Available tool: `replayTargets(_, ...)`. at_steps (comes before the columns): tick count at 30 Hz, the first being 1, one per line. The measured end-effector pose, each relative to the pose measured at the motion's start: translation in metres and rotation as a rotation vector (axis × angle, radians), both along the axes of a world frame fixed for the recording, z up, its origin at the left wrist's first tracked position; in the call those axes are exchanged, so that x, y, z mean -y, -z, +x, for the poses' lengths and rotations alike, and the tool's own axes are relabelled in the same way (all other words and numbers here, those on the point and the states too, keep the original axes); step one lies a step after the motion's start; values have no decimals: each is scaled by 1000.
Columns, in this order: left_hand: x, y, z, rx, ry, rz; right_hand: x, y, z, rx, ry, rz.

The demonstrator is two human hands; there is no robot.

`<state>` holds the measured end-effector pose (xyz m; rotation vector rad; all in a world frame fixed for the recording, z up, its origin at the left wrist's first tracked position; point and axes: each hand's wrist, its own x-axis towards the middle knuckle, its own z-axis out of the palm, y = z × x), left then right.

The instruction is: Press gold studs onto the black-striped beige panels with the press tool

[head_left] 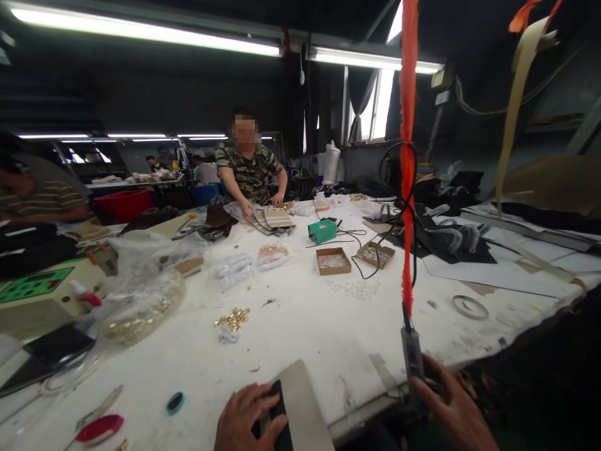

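At the near edge of the white table (pixel 328 326), my left hand (pixel 246 416) presses flat on a dark piece lying over a grey board strip (pixel 303 407); the fingers are spread. My right hand (pixel 451 410) is curled around a grey handle-shaped tool (pixel 413 360) that hangs from a red wrapped cord (pixel 407 156) coming down from above. A small pile of gold metal fittings (pixel 232 319) lies further out on the table.
A person in a camouflage shirt (pixel 251 172) sorts cards across the table. Two small cardboard boxes (pixel 333 260), a green device (pixel 322 231), plastic bags of parts (pixel 141 300), a beige machine (pixel 42 294), a tape ring (pixel 470 307) and scissors with red handles (pixel 96 429) lie about.
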<state>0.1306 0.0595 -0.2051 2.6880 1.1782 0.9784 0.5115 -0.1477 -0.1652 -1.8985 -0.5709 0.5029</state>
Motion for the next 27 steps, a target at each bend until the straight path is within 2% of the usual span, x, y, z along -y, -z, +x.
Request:
replayTargets(2,12,-10,6,24,-53,-128,-1,1,0,105,-42,-86)
replayTargets(4,22,-22,13,55,-54,-229,-2,1,1,213,-63,-165)
replayTargets(8,30,-36,21,96,-46,-345,-5,7,10,256,-96,-184)
replayTargets(13,32,-38,24,115,-53,-380,-10,7,13,168,-92,-135)
replayTargets(19,33,-38,23,108,-58,-388,-20,-4,4,298,-75,-252)
replayTargets(21,33,-37,22,101,-64,-381,-18,-16,-5,390,35,-187)
replayTargets(24,32,-33,21,91,-67,-370,-13,-44,-30,623,195,-2)
replayTargets(25,32,-31,20,89,-66,-363,-14,-55,-41,701,198,84)
replayTargets(27,30,-27,19,87,-57,-334,-26,-73,-63,804,95,292)
